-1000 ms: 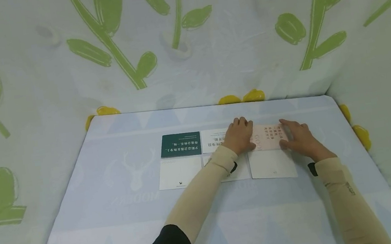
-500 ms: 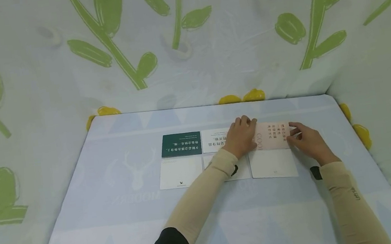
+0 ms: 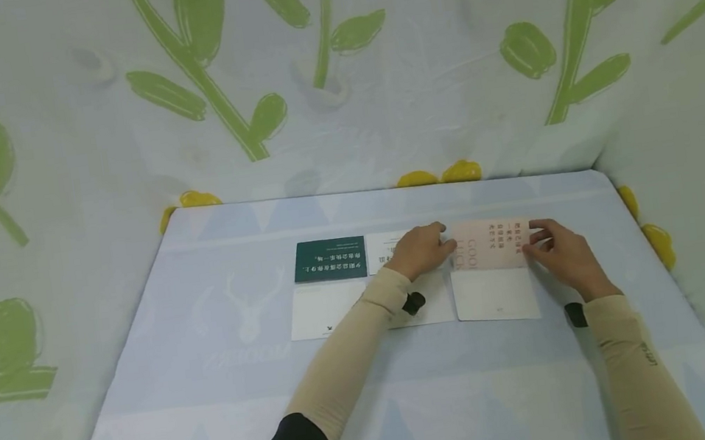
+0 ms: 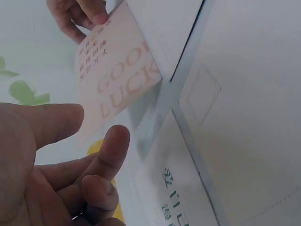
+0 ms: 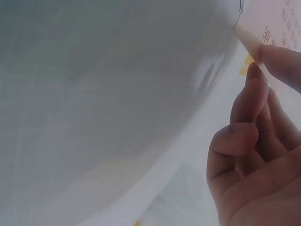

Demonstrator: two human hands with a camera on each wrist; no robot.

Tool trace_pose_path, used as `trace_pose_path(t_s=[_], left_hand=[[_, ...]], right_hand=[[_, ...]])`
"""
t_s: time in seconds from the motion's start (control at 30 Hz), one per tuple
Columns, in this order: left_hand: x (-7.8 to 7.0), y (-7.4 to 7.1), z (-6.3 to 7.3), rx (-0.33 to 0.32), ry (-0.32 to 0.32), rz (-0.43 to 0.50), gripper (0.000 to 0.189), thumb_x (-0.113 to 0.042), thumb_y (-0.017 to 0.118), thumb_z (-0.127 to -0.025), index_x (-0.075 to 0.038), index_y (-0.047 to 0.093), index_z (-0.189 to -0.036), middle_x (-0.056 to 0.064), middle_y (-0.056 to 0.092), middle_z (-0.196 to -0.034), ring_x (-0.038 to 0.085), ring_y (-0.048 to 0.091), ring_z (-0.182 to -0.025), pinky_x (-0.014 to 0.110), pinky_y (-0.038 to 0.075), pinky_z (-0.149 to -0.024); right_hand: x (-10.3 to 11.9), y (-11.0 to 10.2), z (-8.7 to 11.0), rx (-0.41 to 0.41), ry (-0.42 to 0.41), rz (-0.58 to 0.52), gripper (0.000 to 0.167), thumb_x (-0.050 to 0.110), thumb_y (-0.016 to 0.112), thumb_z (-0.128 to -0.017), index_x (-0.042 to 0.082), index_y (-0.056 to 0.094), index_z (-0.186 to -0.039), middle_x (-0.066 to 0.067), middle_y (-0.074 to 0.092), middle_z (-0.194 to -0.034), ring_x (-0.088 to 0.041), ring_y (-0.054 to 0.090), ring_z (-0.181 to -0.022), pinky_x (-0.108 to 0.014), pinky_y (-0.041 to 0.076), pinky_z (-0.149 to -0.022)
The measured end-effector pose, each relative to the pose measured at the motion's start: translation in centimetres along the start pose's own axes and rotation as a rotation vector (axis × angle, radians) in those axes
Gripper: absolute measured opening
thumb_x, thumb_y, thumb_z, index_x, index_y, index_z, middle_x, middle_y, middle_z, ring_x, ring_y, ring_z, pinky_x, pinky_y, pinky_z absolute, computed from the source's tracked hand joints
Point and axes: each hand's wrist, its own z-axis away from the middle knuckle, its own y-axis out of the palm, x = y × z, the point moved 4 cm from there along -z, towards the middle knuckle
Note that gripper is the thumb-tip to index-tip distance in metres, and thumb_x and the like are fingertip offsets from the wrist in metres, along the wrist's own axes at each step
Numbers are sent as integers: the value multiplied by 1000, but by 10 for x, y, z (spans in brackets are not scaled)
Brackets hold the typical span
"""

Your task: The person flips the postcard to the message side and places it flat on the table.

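Note:
A pink card (image 3: 488,245) printed with "GOOD LUCK" and red characters is at the right end of the far row. My right hand (image 3: 563,255) pinches its right edge between thumb and fingers, as the right wrist view also shows. The card's left side is raised, with a shadow under it in the left wrist view. Just left of that edge is my left hand (image 4: 70,165), thumb and fingers apart with nothing between them. It covers part of a white card with dark characters (image 3: 383,251). A plain white card (image 3: 495,295) lies directly in front of the pink one.
A dark green card with white text (image 3: 329,260) is at the far row's left end. Nearer lie more white cards, one at the left (image 3: 324,311) and one partly under the left forearm. The patterned table (image 3: 214,387) meets a flower-printed curtain (image 3: 418,107) behind.
My left hand has let go of the pink card's left side and drawn left. My right hand has shifted slightly right, now pinching the card's right edge.

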Motion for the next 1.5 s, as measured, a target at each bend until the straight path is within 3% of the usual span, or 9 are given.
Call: trace_pose_path(t_s=[0.17, 0.47, 0.63, 0.97, 1.27, 1.5], left_hand=[[-1, 7, 1, 51, 3, 92, 44, -33, 53, -105, -6, 60, -139, 6, 72, -119, 10, 62, -88, 23, 50, -74], [-1, 12, -3, 1, 42, 126, 33, -26, 54, -106, -5, 67, -128, -9, 70, -84, 8, 60, -80, 22, 47, -72], [1, 14, -5, -13, 49, 158, 30, -25, 54, -105, -6, 69, -124, -12, 67, -75, 8, 59, -78, 21, 47, -70], [6, 18, -3, 28, 23, 277, 32, -26, 56, -105, -5, 68, -126, -8, 72, -79, 8, 60, -88, 29, 48, -86], [9, 13, -2, 22, 25, 369, 33, -28, 55, -105, -6, 69, -126, -12, 72, -81, 7, 61, -92, 27, 49, -81], [8, 4, 1, 9, 50, 414, 33, -31, 56, -105, -9, 72, -123, -13, 71, -86, 7, 60, -96, 27, 48, -84]], right_hand=[[-1, 0, 1, 4, 22, -11, 55, 23, 63, -101, -1, 43, -147, -23, 59, -126, -34, 55, -105, -37, 48, -73], [-1, -2, 3, -2, -10, 8, 50, 23, 63, -102, -4, 49, -141, -23, 62, -123, -32, 57, -100, -34, 50, -69], [-1, -3, 4, 1, 16, 15, 50, 32, 59, -103, -4, 52, -137, -22, 60, -122, -33, 57, -102, -34, 50, -68], [-3, -5, 10, -13, 39, 29, 49, 42, 54, -104, 1, 59, -129, -19, 66, -107, -30, 60, -89, -33, 48, -64], [-1, -8, 13, -46, 18, -41, 51, 50, 52, -104, 5, 62, -126, -14, 73, -103, -29, 58, -87, -34, 47, -65], [1, -11, 16, -69, 3, -71, 54, 54, 51, -102, 6, 63, -124, -16, 72, -111, -28, 61, -92, -32, 49, -64]])
